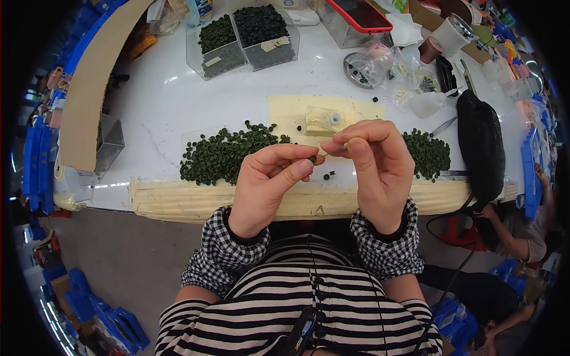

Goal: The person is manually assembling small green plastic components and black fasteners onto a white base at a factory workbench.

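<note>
Above the front of the white table, my left hand (pixel 270 178) pinches a small dark green round piece (pixel 313 159) between thumb and fingers. Close beside it, my right hand (pixel 380 163) is closed in a pinch on something small and pale, mostly hidden by the fingertips. A large heap of small dark green round pieces (pixel 217 155) lies by my left hand, and a smaller heap of green pieces (pixel 428 155) is right of my right hand. Just beyond my hands sits a tape-covered block (pixel 320 120) with a white ring on top. Loose green pieces (pixel 328 175) lie below my fingers.
Two clear bins, one of green pieces (pixel 217 37) and one of blackish pieces (pixel 259 26), stand at the back. A red-cased phone (pixel 362 15), plastic bags (pixel 409 77), tweezers (pixel 444 126) and a black cloth-like item (pixel 480 148) are rightward. Cardboard (pixel 89 95) stands left.
</note>
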The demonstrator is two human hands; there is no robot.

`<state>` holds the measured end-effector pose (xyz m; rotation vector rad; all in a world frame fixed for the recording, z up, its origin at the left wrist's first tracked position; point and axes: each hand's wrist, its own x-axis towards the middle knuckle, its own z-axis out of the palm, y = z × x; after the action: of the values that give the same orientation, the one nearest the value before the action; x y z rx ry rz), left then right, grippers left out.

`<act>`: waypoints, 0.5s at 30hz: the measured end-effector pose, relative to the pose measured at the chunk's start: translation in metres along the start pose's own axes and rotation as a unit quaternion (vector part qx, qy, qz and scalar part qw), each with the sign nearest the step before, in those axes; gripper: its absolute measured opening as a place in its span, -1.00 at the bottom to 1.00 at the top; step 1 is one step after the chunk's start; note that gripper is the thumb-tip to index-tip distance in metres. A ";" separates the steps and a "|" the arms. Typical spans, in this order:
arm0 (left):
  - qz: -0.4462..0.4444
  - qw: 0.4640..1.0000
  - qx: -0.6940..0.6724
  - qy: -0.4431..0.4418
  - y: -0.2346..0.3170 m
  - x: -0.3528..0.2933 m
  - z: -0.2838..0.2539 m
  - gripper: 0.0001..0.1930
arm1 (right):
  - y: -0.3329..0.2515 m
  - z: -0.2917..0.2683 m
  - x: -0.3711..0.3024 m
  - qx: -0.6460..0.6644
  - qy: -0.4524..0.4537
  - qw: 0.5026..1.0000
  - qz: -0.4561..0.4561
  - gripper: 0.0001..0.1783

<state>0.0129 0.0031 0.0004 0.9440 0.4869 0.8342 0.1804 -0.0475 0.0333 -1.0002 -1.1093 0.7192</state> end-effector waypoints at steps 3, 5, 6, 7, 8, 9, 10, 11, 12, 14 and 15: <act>-0.007 1.000 0.002 0.005 0.001 0.000 0.000 -0.77 | 0.004 -0.004 0.006 -0.046 0.062 0.996 -0.045 -0.92; -0.003 1.000 0.006 0.012 0.001 -0.001 0.000 -0.77 | 0.017 -0.013 0.013 -0.168 0.091 0.975 -0.110 -0.92; 0.001 1.000 0.008 0.014 0.001 -0.001 0.001 -0.78 | 0.014 -0.014 0.018 -0.232 0.100 0.959 -0.130 -0.93; 0.005 1.000 0.009 0.016 0.001 0.000 0.001 -0.79 | 0.016 -0.015 0.022 -0.275 0.094 0.944 -0.156 -0.92; 0.003 1.000 0.004 0.014 0.001 0.001 0.001 -0.79 | 0.019 -0.017 0.026 -0.318 0.088 0.926 -0.182 -0.91; 0.001 1.000 -0.001 0.013 0.001 0.001 0.001 -0.79 | 0.022 -0.018 0.028 -0.359 0.080 0.906 -0.207 -0.90; 0.000 1.000 -0.006 0.012 0.001 0.001 0.001 -0.79 | 0.023 -0.019 0.029 -0.383 0.064 0.902 -0.187 -0.88; 0.000 1.000 -0.011 0.012 0.000 0.002 0.001 -0.79 | 0.025 -0.020 0.028 -0.395 0.051 0.900 -0.174 -0.88; 0.000 1.000 -0.016 0.013 -0.001 0.002 0.000 -0.80 | 0.027 -0.020 0.028 -0.407 0.037 0.898 -0.162 -0.88; 0.000 1.000 -0.022 0.014 -0.002 0.003 -0.001 -0.80 | 0.026 -0.022 0.027 -0.424 0.038 0.892 -0.151 -0.88; 0.001 1.000 -0.023 0.018 -0.002 0.002 -0.002 -0.80 | 0.022 -0.024 0.026 -0.427 0.049 0.890 -0.153 -0.88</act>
<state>0.0135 0.0050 -0.0018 0.8891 0.4960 0.8627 0.2115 -0.0233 0.0203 -1.5213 -1.4859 -0.1242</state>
